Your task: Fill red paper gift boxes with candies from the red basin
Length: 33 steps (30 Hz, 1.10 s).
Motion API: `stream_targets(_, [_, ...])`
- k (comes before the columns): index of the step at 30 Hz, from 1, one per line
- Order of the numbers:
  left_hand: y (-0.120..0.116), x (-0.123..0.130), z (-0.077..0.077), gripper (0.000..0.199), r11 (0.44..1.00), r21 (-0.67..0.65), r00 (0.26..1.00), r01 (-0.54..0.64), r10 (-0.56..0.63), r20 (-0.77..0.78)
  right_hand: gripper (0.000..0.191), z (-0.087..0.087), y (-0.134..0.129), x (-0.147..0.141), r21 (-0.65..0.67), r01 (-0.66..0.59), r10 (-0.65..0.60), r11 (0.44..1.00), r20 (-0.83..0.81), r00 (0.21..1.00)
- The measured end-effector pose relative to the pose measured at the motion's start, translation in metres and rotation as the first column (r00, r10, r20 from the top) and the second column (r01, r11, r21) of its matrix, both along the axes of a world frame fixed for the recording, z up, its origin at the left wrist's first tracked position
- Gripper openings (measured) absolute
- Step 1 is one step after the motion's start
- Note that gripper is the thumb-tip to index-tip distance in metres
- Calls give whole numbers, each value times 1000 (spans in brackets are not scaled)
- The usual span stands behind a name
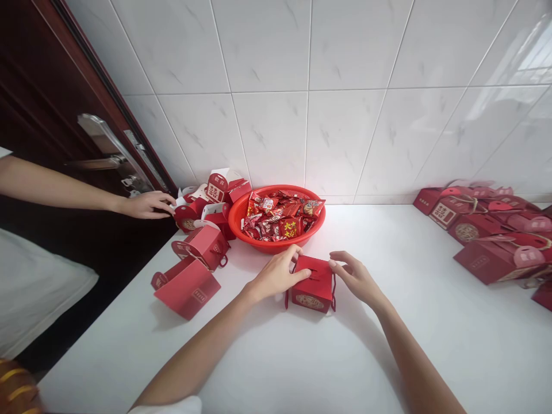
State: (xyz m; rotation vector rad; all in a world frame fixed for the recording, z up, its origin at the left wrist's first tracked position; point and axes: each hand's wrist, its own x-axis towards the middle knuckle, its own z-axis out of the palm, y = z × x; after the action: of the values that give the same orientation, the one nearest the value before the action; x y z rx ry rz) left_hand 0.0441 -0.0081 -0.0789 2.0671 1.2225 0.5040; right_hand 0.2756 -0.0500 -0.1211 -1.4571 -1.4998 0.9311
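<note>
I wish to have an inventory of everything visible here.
middle box: one, red, between hands
basket: one, red, behind it
packets: many, mostly red, inside
left boxes: several, red, left
right boxes: several, red, right
table: one, white, below
tiled wall: one, grey, behind
door: one, brown, left
handle: one, silver, on door
co-worker's hand: one, bare, by left boxes
garment: one, white, far left
striped item: one, brown-yellow, bottom-left
left hand: one, bare, on middle box
right hand: one, bare, at box's right edge
</note>
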Motion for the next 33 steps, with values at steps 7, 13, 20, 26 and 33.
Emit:
stream_targets(7, [1, 7, -6, 48, 998, -48, 1000, -29, 29, -6, 47, 22, -8, 9, 32, -9, 9, 999, -20, 1000])
stream_targets(13, [12, 46, -22, 35, 973, -189, 938, -129, 182, 295, 23, 20, -9, 2, 469, 202, -232, 860, 6, 973])
stream_targets(20, [31, 101, -37, 32, 852, -523, 734, -31, 375, 567, 19, 2, -1, -4, 528, 14, -224, 849, 337, 914])
stream_targets(26, [28, 93, -36, 16, 825, -565, 741, 12, 373, 559, 22, -21, 18, 30, 612, 185, -473, 769, 349, 809])
stream_targets(33, [9, 38, -35, 16, 808, -585, 825, 73, 280, 490, 32, -34, 45, 105, 597, 484, -750, 640, 348, 563])
